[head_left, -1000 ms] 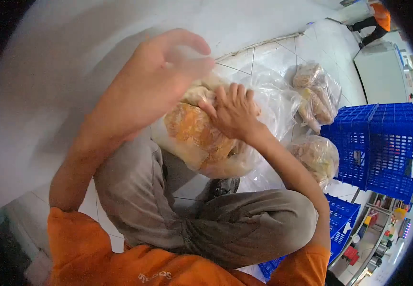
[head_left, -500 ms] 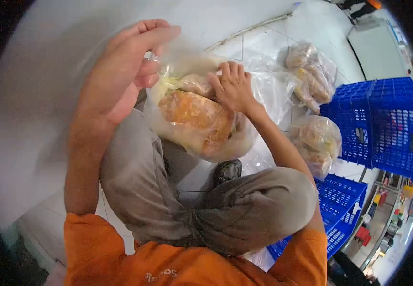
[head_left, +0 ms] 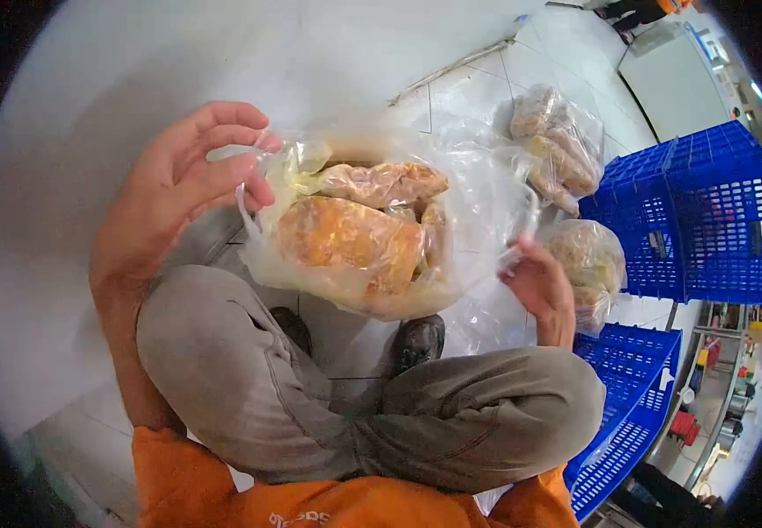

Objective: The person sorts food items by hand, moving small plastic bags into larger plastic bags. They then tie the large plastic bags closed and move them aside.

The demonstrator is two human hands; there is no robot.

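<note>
A clear plastic bag (head_left: 368, 304) stands open on the floor between my knees, with wrapped food packs inside. An orange-brown pack (head_left: 346, 242) lies nearest me, and a paler pack (head_left: 385, 183) is behind it. My left hand (head_left: 209, 158) is at the bag's left side, its fingers closed on the bag's edge. On the right side my right hand (head_left: 535, 277) has its fingers pinched on the bag's plastic.
Two more filled clear bags, one farther (head_left: 561, 141) and one nearer (head_left: 585, 268), sit on the floor at the right. Beside them are an upright blue crate (head_left: 684, 216) and a lower blue crate (head_left: 623, 387). A wall rises at the left.
My right hand has left the packs inside the bag and moved right to its edge. My left hand has moved down and left. The bag's mouth is spread wider.
</note>
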